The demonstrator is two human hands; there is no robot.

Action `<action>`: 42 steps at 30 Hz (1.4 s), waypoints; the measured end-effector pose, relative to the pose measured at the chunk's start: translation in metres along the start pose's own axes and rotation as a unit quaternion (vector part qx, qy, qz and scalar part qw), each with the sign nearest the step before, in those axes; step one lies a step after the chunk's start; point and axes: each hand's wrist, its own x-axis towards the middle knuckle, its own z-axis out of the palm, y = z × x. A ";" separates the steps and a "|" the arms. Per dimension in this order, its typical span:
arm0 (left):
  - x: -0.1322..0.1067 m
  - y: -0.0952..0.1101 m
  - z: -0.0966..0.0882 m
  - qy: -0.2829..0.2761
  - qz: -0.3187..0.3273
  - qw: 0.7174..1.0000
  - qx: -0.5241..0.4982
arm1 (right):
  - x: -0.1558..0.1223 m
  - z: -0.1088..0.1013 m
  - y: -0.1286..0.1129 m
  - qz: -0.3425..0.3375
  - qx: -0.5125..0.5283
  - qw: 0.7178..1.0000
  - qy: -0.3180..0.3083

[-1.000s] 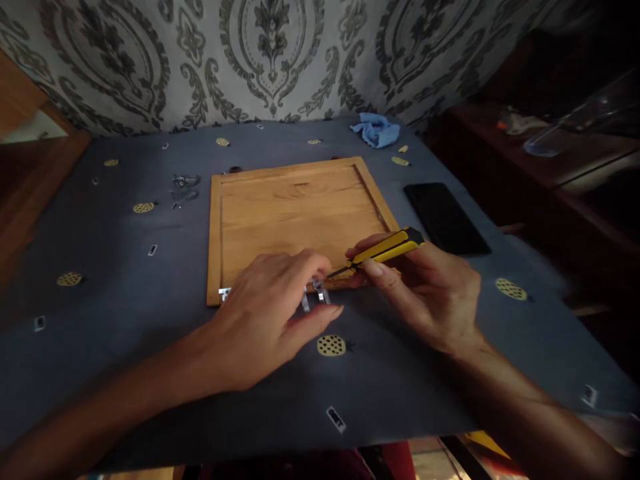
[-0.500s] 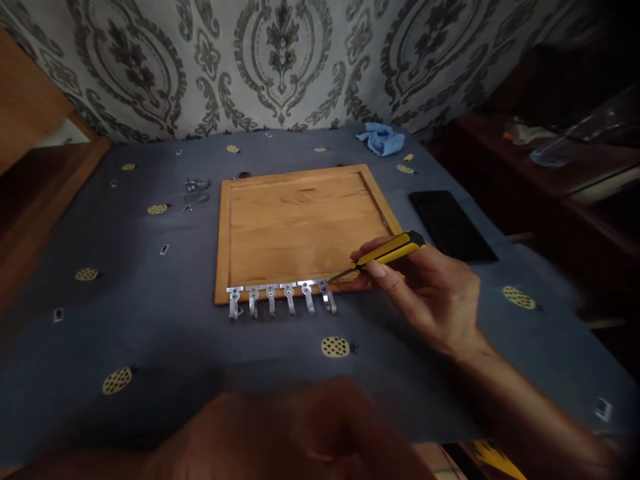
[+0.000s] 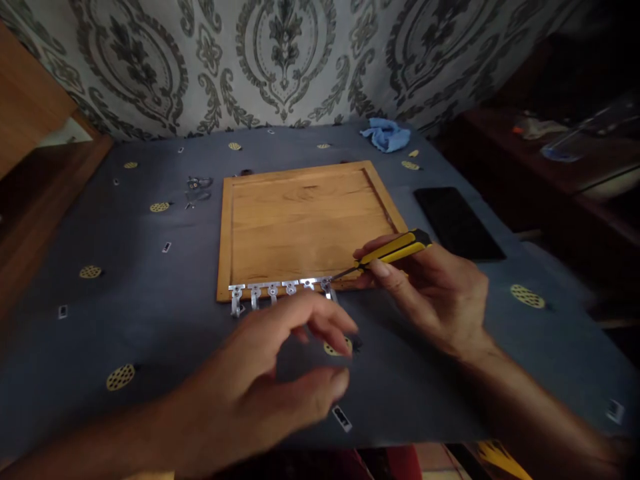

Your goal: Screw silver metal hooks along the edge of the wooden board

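Right hand (image 3: 435, 293) is gripping the screwdriver (image 3: 395, 248), tip at the 3 o'clock end of the hook rail (image 3: 280, 289) — rail lying along the wooden board (image 3: 300, 220), 6 o'clock edge. Left hand (image 3: 270, 387) is hovering empty, half-curled — probably best pinning the rail flat.

- A blue rag (image 3: 386, 135) lies at the far side of the desk (image 3: 125, 320).
- A black phone (image 3: 457, 222) lies flat on the right.
- Small metal bits (image 3: 199, 189) lie on the left.

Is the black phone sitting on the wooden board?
No, the black phone lies on the blue tablecloth, to the right of the wooden board, apart from it.
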 end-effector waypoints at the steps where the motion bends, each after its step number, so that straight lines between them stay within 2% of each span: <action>1: 0.048 0.021 -0.022 -0.001 0.010 0.999 0.038 | 0.000 0.000 0.000 -0.002 -0.005 1.000 -0.001; 2: 0.088 0.038 -0.038 0.018 0.023 0.996 0.081 | 0.000 -0.001 0.000 -0.005 -0.009 1.000 -0.001; 3: 0.119 0.050 -0.048 0.040 0.052 0.988 0.137 | 0.001 -0.001 0.000 -0.008 -0.014 1.000 -0.002; 4: 0.139 0.057 -0.052 0.064 0.078 0.976 0.193 | 0.001 -0.002 0.000 -0.011 -0.018 1.000 -0.002; 6: 0.156 0.058 -0.048 0.083 0.099 0.957 0.261 | 0.001 -0.002 0.000 -0.015 -0.023 1.000 -0.002; 8: 0.155 0.052 -0.039 0.088 0.105 0.949 0.284 | 0.001 -0.003 -0.001 -0.019 -0.029 0.999 -0.003; 11: 0.152 0.047 -0.032 0.080 0.091 0.952 0.282 | 0.001 -0.003 -0.001 -0.025 -0.038 0.999 -0.003; 16: 0.159 0.050 -0.034 0.070 0.060 0.962 0.258 | 0.000 -0.003 -0.002 -0.013 -0.045 0.999 -0.005; 25: 0.162 0.049 -0.034 0.067 0.046 0.963 0.256 | -0.002 -0.004 -0.001 0.003 -0.044 0.999 0.000; 32: 0.162 0.049 -0.034 0.071 0.036 0.968 0.238 | -0.008 0.001 -0.003 0.010 -0.004 0.998 0.059; 42: 0.163 0.045 -0.033 0.081 0.044 0.967 0.238 | -0.008 0.003 -0.002 0.008 -0.030 0.999 0.042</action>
